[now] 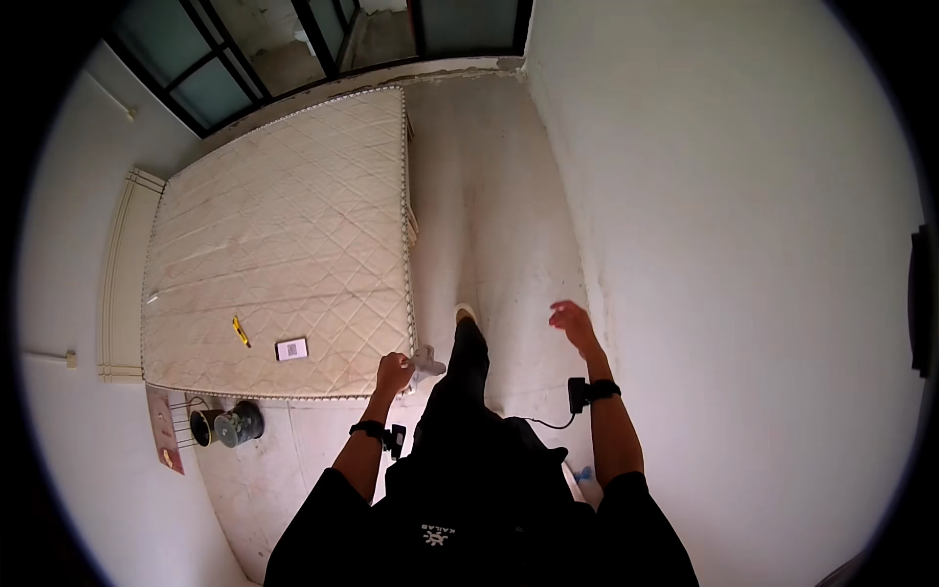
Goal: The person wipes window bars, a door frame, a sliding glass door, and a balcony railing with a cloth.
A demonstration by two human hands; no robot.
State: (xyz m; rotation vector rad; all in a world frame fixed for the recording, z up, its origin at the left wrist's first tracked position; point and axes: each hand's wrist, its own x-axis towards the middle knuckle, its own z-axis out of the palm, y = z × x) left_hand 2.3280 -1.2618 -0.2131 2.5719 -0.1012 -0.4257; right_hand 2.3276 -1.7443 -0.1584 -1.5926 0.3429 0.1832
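My left hand (394, 374) is closed around a crumpled whitish cloth or bag (424, 364), near the lower right corner of the mattress (293, 225). To the right, my right hand (570, 321) hangs above the floor near the wall, fingers partly curled and apart, with nothing in them. A phone (291, 349) with a lit screen lies on the mattress, and a yellow cutter (241, 332) rests to its left. One foot in a light shoe (465, 312) is stretched forward on the floor.
A bare floor strip (489, 196) runs between mattress and right wall (724, 196). Black-framed glass doors (333, 39) stand at the far end. Dark buckets (240, 424) and a small wooden stool (164, 430) are at lower left. A headboard (125, 274) borders the mattress.
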